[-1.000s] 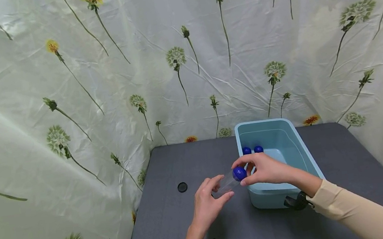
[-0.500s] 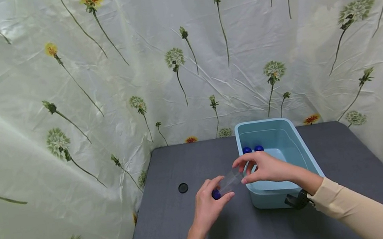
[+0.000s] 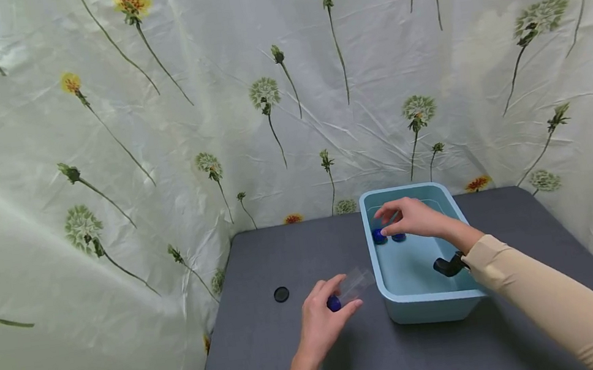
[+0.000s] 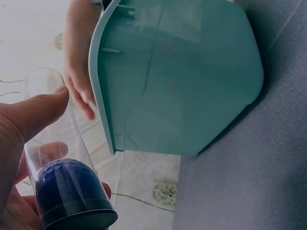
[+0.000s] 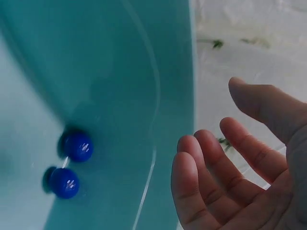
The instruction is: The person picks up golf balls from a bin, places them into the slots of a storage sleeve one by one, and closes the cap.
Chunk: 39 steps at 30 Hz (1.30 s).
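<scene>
My left hand (image 3: 318,327) grips a clear plastic tube (image 4: 57,115), tilted in the head view, thumb on one side and fingers on the other. Inside its lower end sits a dimpled blue golf ball (image 4: 64,182), just above a black end cap (image 4: 81,220). Over the far left part of a light blue bin (image 3: 434,298), my right hand (image 3: 414,218) hangs with loosely bent fingers and nothing in them. Two blue balls lie on the bin floor below it: one ball (image 5: 78,146) by the wall, the other ball (image 5: 64,183) beside it.
A round black cap (image 3: 281,294) lies on the dark grey table (image 3: 273,354), left of the hands. Behind the table hangs a pale sheet (image 3: 244,117) printed with dandelions. The bin's raised walls stand between the two hands.
The blue golf ball that my right hand held at the tube's mouth was let go and dropped to its lower end. My right hand then moved away, up and over the bin.
</scene>
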{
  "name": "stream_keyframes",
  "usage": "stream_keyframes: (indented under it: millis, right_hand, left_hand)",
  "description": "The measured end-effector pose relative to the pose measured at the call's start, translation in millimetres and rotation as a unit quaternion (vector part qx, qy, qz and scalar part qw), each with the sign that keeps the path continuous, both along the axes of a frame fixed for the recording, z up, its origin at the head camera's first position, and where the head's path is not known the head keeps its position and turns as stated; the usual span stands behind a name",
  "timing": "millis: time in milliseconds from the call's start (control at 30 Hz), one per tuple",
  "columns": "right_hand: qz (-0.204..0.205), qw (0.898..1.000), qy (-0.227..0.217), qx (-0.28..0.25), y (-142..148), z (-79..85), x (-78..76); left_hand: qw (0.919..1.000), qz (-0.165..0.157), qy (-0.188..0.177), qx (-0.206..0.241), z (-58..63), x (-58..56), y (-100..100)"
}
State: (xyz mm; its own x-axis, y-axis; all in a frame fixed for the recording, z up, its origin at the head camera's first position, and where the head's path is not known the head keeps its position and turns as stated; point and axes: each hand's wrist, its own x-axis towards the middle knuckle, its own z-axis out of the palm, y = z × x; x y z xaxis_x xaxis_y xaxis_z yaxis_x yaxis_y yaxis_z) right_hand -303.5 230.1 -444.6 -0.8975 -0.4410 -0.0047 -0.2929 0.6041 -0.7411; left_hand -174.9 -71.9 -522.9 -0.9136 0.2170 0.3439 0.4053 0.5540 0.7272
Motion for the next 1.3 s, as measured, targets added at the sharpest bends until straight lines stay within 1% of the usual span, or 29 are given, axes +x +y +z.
stream_keyframes:
  millis: [167, 367, 467, 600, 733, 900, 1067, 1300]
  right_hand:
    - [-0.014, 0.999, -0.001, 0.031, 5, -11.3, -22.2]
    - [-0.03, 0.998, -0.016, 0.062, 8, -27.6, -39.7]
    - [-0.04, 0.997, -0.028, 0.066, 11, -40.3, -48.4]
    - [-0.061, 0.995, -0.05, 0.066, 17, -61.9, -58.9]
    - [-0.08, 0.991, -0.081, 0.069, 24, -78.2, -61.1]
    - [-0.091, 0.985, -0.124, 0.082, 32, -89.7, -58.0]
    - [-0.087, 0.983, -0.131, 0.093, 34, -96.6, -58.9]
    - [-0.084, 0.981, -0.14, 0.1, 28, -99.6, -61.9]
  left_hand:
    - [1.0, -0.002, -0.003, 0.002, -1.7, -0.2, 0]
    - [1.0, 0.005, -0.005, 0.005, -2.0, -2.3, -1]
    - [0.9999, 0.006, -0.006, 0.006, -2.6, -3.0, -2]
    - [0.9999, 0.007, -0.008, 0.007, -4.1, -2.9, -4]
    - [0.9998, 0.008, -0.015, 0.007, -4.5, -2.7, -5]
    - [0.9996, 0.009, -0.025, 0.006, -4.8, -1.9, -7]
    - [0.9992, 0.014, -0.037, 0.005, -4.9, -0.3, -8]
    - [0.9997, -0.001, -0.025, 0.005, -5.3, -1.1, -7]
